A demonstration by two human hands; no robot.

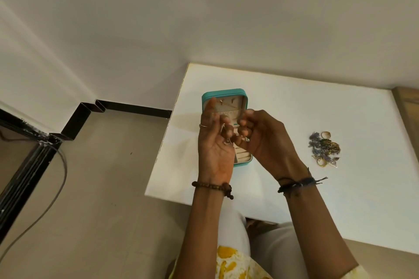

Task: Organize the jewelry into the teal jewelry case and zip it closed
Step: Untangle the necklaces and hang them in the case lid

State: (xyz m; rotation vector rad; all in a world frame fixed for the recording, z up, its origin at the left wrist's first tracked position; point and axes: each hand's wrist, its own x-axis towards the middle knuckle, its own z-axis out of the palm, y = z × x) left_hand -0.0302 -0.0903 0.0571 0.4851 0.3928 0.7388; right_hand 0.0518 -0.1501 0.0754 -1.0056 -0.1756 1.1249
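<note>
My left hand (214, 142) and right hand (260, 140) pinch a small silver piece (224, 130) together — open teal jewelry case (223, 93) lies directly beneath, loose jewelry pile (324, 148) well right.

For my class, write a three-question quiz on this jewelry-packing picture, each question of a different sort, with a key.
1. True or false: the teal case lies open on the white table.
2. The loose jewelry pile lies on which side of the case? A) the person's left B) the person's right C) inside the lid
3. Fill in: the left hand and right hand are raised over the ____, working a small metal piece between the fingers.

Key: 1 true; 2 B; 3 case
</note>
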